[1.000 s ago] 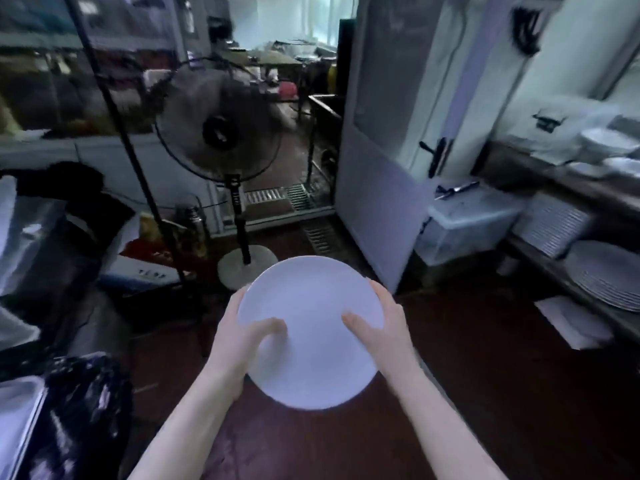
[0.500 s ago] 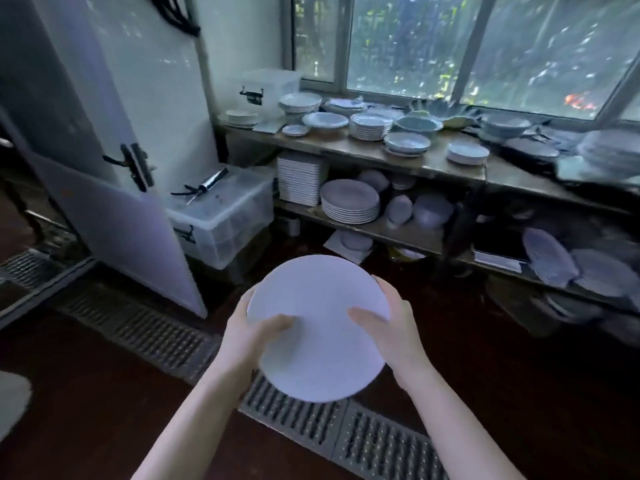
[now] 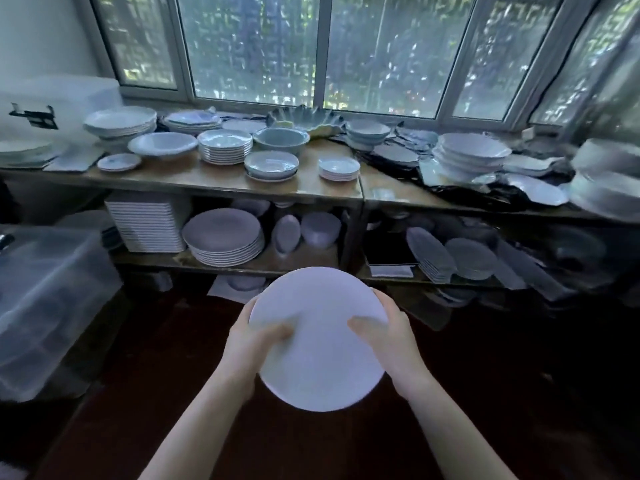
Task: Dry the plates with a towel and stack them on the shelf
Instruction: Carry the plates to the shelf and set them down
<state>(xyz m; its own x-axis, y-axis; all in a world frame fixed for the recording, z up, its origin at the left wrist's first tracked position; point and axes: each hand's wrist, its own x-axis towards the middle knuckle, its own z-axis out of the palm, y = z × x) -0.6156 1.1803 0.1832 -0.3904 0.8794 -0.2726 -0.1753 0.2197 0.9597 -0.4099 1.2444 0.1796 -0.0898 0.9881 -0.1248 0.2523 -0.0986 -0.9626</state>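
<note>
Head cam: I see L hand and R hand gripping white round plate at opposite rims, thumbs curled onto top face. Plate held mid-air over dark floor, facing 2-tier wooden shelf. Grey plate stack on lower tier, just beyond.

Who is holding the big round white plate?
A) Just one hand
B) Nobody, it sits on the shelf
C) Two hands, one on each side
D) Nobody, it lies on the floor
C: the left hand and the right hand each grip an opposite edge of the white plate, thumbs on its face, holding it up in front of the shelves.
</note>
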